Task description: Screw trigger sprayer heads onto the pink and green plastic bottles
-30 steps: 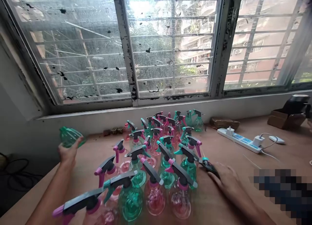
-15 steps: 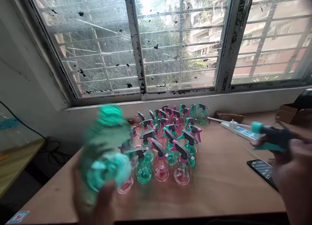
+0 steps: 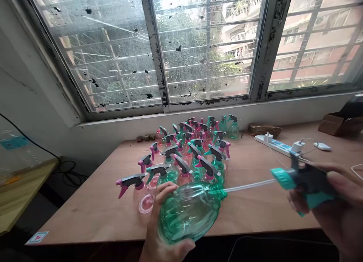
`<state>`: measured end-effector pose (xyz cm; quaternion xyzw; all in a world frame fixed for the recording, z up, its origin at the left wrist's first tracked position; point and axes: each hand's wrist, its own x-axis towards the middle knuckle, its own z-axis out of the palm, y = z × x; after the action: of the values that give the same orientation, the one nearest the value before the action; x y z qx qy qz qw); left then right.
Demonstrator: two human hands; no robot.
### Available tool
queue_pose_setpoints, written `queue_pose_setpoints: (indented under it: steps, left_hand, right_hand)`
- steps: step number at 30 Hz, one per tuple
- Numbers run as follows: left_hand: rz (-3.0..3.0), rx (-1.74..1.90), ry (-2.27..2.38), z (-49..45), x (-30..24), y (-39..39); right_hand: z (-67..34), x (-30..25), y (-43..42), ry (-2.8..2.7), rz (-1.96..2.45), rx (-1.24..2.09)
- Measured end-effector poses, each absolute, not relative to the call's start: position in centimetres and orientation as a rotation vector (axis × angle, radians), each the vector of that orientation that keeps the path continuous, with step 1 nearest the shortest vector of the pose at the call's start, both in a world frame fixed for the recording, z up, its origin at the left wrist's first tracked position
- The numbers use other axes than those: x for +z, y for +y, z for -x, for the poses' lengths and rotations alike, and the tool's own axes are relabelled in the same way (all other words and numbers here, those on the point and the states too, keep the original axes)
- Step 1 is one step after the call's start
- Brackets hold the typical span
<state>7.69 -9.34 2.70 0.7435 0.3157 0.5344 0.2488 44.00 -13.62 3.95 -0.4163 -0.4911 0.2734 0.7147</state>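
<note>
A clear green spray bottle (image 3: 190, 211) lies tilted in my left hand (image 3: 161, 228), its threaded neck pointing right. My fingers wrap its base and underside. To the right, my right hand (image 3: 326, 201) grips a black and teal trigger spray head (image 3: 312, 182). From its teal collar a thin clear dip tube (image 3: 252, 185) runs left, and its end reaches the bottle's neck. The collar stands apart from the neck. Just behind the bottle, several pink and green spray bottles with trigger heads stand grouped, among them a pink one (image 3: 141, 194) at the front left.
A white power strip (image 3: 276, 145) with plugs lies at the table's right. Behind it are a brown pouch (image 3: 265, 130) and a cardboard box (image 3: 340, 122). A small label (image 3: 38, 237) is stuck at the wooden table's (image 3: 93, 201) front left corner. The window wall bounds the back.
The green bottle has swung from upright at the left to tilted in the middle, its neck turned right. The spray head has moved left and down, bringing the tube's end to the neck.
</note>
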Motion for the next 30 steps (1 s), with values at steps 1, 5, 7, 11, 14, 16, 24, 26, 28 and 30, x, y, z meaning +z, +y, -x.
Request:
queue_pose_setpoints:
  steps: [1, 5, 7, 11, 14, 16, 24, 26, 28, 30]
  left_hand:
    - [-2.057, 1.438, 0.85, -7.8, 3.0, -9.2]
    - [-2.106, 1.375, 0.854, -7.8, 5.0, -8.5]
    - [-2.129, 1.344, 0.875, -7.6, 6.2, -8.3]
    - [-2.174, 1.317, 0.856, -7.0, 7.3, -8.5]
    - [-2.172, 1.286, 0.841, -6.5, 7.0, -8.8]
    - [-2.16, 1.193, 0.879, -6.2, 6.7, -8.9]
    - [-1.85, 1.153, 0.883, -6.9, 6.4, -9.0]
    - [-1.929, 1.177, 0.9, -6.8, 6.6, -9.0]
    - [-2.009, 1.198, 0.917, -6.4, 6.7, -9.2]
    - [-2.067, 1.164, 0.948, -5.8, 6.6, -9.3]
  right_hand:
    - [-42.8, 4.6, -13.6, -1.045, 0.879, 0.665]
    - [-38.6, 6.2, -13.1, -1.112, 0.987, 0.824]
    - [-37.4, 6.2, -12.7, -1.207, 1.016, 0.944]
    - [-36.1, 5.4, -11.8, -1.288, 1.003, 1.137]
    - [-35.4, 5.0, -11.3, -1.329, 0.991, 1.153]
    - [-35.0, 4.7, -11.1, -1.391, 0.972, 1.156]
    - [-34.8, 4.0, -11.2, -1.588, 1.056, 0.874]
    - [-34.8, 4.2, -11.3, -1.639, 1.071, 0.726]
    - [-34.8, 4.4, -11.4, -1.707, 1.063, 0.637]
    - [-34.9, 4.5, -11.4, -1.766, 1.058, 0.609]
